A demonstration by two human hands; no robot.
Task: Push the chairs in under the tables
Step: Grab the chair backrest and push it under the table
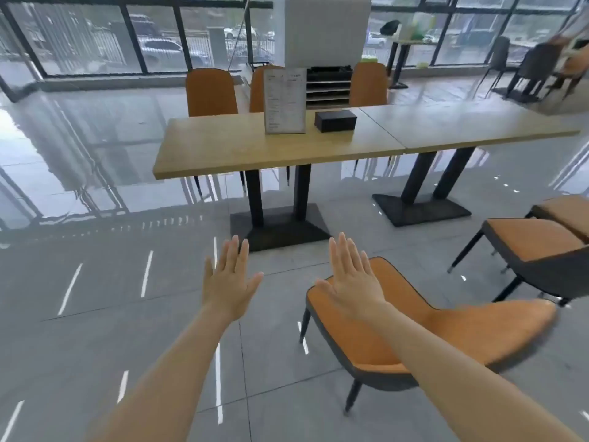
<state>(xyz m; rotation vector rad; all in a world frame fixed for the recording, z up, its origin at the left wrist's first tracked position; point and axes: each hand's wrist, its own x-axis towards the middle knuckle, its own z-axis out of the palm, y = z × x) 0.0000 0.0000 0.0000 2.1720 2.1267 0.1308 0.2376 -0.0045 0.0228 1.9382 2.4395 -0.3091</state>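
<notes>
Near the right, well back from the wooden table [271, 148], an orange chair [398, 333] is standing pulled out, its backrest nearest the person. Both the left hand [231, 282] and right hand [353, 279] are hovering flat, fingers spread, gripping nothing. Likely light and rigid, sliding easily on glossy tiles; the backrest's top edge is offering the best hold.

A menu stand [284, 102] beside a black box [335, 120]; behind, perhaps a tray rack [328, 87].
</notes>
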